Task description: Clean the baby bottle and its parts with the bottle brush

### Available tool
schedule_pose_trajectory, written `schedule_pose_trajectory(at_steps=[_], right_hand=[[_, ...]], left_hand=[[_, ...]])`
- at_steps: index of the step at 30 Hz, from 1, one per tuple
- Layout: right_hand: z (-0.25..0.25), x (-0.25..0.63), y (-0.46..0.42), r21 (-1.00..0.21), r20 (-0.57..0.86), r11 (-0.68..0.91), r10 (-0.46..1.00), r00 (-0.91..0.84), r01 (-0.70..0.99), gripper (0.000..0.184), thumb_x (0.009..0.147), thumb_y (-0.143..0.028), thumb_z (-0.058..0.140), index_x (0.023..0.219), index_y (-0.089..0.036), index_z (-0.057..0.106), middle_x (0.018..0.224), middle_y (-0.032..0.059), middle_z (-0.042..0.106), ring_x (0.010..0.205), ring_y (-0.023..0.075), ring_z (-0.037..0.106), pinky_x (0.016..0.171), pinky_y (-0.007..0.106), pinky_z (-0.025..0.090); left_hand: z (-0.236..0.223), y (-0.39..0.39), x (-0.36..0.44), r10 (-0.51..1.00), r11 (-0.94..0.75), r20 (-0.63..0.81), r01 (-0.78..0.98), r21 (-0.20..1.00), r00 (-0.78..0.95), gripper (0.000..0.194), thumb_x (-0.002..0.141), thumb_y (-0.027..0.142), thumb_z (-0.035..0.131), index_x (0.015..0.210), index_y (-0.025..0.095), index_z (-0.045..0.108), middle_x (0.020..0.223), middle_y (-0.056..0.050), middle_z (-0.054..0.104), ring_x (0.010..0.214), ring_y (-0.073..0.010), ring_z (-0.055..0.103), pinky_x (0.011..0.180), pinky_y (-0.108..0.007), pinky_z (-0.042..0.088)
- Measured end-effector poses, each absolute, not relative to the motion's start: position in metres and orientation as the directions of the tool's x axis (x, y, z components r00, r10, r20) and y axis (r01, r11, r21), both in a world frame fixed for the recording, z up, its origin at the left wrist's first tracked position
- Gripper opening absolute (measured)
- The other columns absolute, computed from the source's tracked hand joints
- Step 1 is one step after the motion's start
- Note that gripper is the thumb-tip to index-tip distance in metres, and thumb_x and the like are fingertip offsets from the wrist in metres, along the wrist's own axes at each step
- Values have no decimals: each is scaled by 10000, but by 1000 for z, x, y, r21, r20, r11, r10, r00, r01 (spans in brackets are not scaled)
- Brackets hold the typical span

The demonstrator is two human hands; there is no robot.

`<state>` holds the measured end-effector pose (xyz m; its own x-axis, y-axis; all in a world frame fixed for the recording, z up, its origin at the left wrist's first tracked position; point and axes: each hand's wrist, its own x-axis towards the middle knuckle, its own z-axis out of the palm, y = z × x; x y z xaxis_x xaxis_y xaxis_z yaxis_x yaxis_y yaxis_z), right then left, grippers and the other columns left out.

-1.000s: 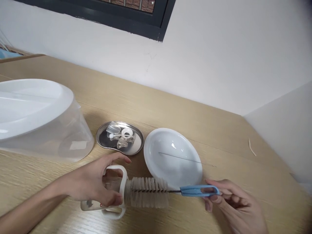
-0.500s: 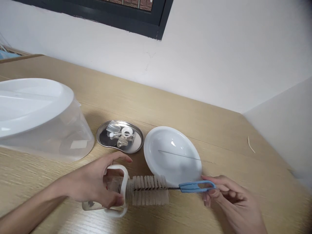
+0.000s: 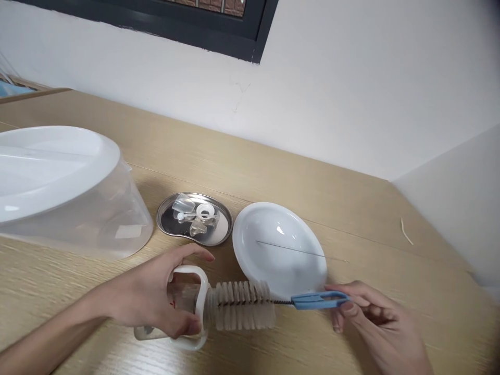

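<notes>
Left hand [image 3: 158, 297] grips bottle [image 3: 188, 297], right hand [image 3: 377, 325] pinches brush [image 3: 246, 307]; parts [image 3: 198, 227] already in tray [image 3: 167, 224], bristles mostly out, brushing looks unfinished.

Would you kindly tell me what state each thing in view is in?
Bottle: on its side, gripped by the left hand
Brush: bristles mostly outside the bottle, blue handle pinched by the right hand
Tray: holding small loose parts
Bowl: upright, thin wire across it
Container: white lid on
</notes>
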<state>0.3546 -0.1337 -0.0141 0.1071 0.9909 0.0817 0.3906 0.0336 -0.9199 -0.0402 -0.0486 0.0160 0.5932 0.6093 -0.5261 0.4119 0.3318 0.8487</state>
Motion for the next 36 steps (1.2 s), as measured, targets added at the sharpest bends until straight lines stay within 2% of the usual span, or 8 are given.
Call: schedule_pose_trajectory(at_steps=[3, 6, 10, 14, 25, 27, 31, 36], right_hand=[[-13, 349, -135, -920, 101, 42, 986, 134, 389, 245, 902, -463, 717, 890, -233, 801, 516, 17, 633, 479, 155, 607, 497, 228, 515], [-12, 342, -136, -926, 111, 26, 972, 207, 376, 297, 909, -509, 697, 823, -233, 762, 510, 7, 611, 475, 145, 572, 490, 226, 476], [-11, 343, -135, -888, 113, 54, 988, 102, 456, 437, 960, -533, 605, 665, -219, 677, 499, 25, 594, 474, 154, 548, 472, 244, 435], [-9, 345, -137, -865, 101, 27, 988, 121, 501, 578, 1005, -539, 513, 529, -217, 577, 488, 32, 531, 474, 150, 481, 474, 271, 370], [-9, 342, -140, -892, 92, -39, 959, 266, 451, 626, 977, -563, 564, 472, -199, 500, 442, 14, 438, 441, 117, 397, 450, 267, 309], [-9, 344, -138, -893, 118, 18, 974, 194, 451, 573, 971, -548, 579, 520, -195, 563, 463, 23, 490, 447, 127, 448, 447, 256, 352], [-7, 344, -137, -945, 140, 59, 962, 234, 321, 333, 904, -529, 691, 961, -205, 740, 610, 23, 622, 511, 156, 560, 482, 254, 466], [-7, 349, -139, -954, 157, 74, 948, 276, 290, 209, 821, -405, 814, 925, -228, 772, 625, 19, 658, 501, 148, 600, 474, 232, 514]], left_hand=[[18, -48, -39, 592, 345, -549, 430, 834, 591, 862, 648, 220, 830, 1407, 317, 432, 1115, -22, 613, 711, -109, 557, 560, -200, 475], [20, -48, -39, 600, 349, -539, 413, 841, 591, 854, 643, 225, 838, 1393, 322, 441, 1123, -21, 595, 758, -125, 563, 567, -202, 484], [22, -48, -38, 581, 358, -556, 427, 831, 594, 865, 652, 212, 832, 1404, 309, 416, 971, 20, 596, 644, -86, 492, 523, -180, 436], [21, -49, -38, 573, 365, -546, 406, 838, 612, 875, 651, 203, 828, 1411, 300, 406, 844, 55, 546, 640, -93, 478, 514, -178, 431], [17, -50, -38, 550, 377, -566, 422, 825, 614, 893, 655, 214, 834, 1428, 327, 402, 896, 36, 596, 652, -103, 504, 503, -182, 430], [18, -49, -39, 570, 359, -559, 429, 829, 602, 891, 643, 235, 847, 1419, 335, 422, 999, 5, 621, 681, -110, 533, 518, -191, 455], [19, -48, -40, 630, 317, -513, 410, 855, 583, 846, 631, 275, 864, 1382, 328, 478, 1220, -48, 585, 847, -152, 607, 608, -213, 523], [17, -48, -40, 620, 336, -523, 404, 851, 586, 871, 660, 265, 849, 1422, 308, 429, 961, 6, 598, 737, -131, 565, 548, -192, 468]])
